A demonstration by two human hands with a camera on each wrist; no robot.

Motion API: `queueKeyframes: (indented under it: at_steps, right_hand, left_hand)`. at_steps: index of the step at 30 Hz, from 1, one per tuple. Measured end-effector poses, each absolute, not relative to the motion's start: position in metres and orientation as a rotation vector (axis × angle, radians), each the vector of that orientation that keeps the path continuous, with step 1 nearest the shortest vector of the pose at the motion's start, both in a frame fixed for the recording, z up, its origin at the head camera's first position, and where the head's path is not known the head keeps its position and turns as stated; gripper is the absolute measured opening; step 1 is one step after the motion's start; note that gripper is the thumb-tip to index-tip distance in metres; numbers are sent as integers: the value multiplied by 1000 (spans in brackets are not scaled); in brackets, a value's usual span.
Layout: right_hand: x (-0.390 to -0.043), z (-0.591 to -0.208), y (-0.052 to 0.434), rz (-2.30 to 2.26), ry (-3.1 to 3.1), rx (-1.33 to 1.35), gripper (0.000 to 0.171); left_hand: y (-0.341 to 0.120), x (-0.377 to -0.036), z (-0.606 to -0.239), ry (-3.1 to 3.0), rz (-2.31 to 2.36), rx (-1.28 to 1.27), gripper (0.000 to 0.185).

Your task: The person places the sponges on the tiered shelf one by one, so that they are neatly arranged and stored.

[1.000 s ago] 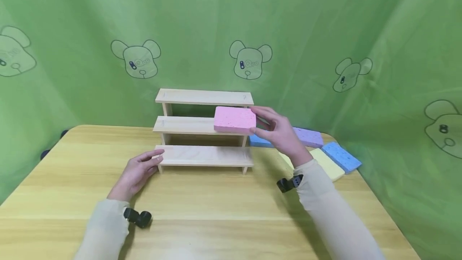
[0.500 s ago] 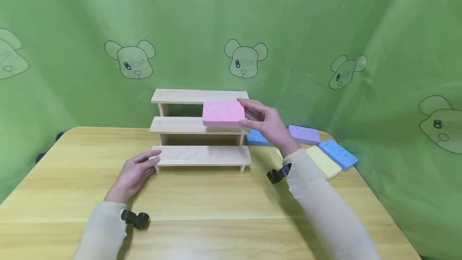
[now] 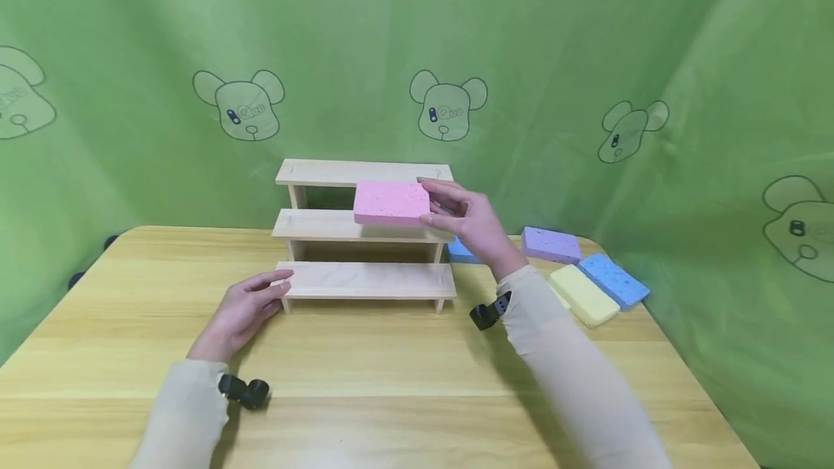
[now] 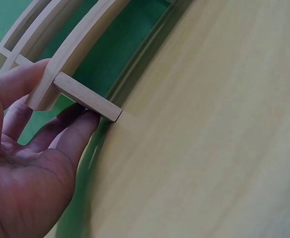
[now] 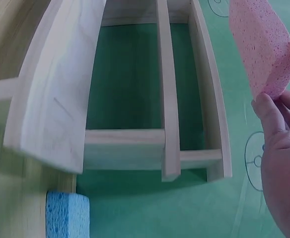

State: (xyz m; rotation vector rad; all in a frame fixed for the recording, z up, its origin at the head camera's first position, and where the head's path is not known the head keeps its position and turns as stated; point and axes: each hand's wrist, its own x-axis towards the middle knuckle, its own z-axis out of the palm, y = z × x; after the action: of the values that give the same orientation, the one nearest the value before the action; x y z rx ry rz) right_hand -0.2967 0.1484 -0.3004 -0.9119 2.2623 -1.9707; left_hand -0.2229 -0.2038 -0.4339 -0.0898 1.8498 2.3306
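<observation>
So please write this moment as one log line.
right hand: holds pink sponge above middle shelf | left hand: touches rack corner

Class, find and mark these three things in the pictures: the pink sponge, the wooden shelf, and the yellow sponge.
pink sponge (image 3: 391, 203), head view, middle of its front face.
wooden shelf (image 3: 365, 279), head view, bare top of the lowest step.
yellow sponge (image 3: 583, 294), head view, middle of its top face.

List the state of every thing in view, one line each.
pink sponge: held in the air over the middle shelf
right hand: grips the pink sponge
left hand: fingers straight, touching the rack's lower left corner
wooden rack: upright on the table, shelves bare
purple sponge: flat on the table
yellow sponge: flat on the table
blue sponge: flat on the table
</observation>
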Motion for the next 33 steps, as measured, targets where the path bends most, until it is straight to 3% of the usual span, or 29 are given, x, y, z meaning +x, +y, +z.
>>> queueKeyframes:
  at_steps: [13,33]
  right_hand:
    - [-287,-282,119,-1945,2283,-919,56]
    - [-308,-278,90,-1896,2329,-881,58]
  left_hand:
    - [-205,-222,-434,1801,2361,-55,48]
    - [-207,-223,-434,1807,2342,-32,49]
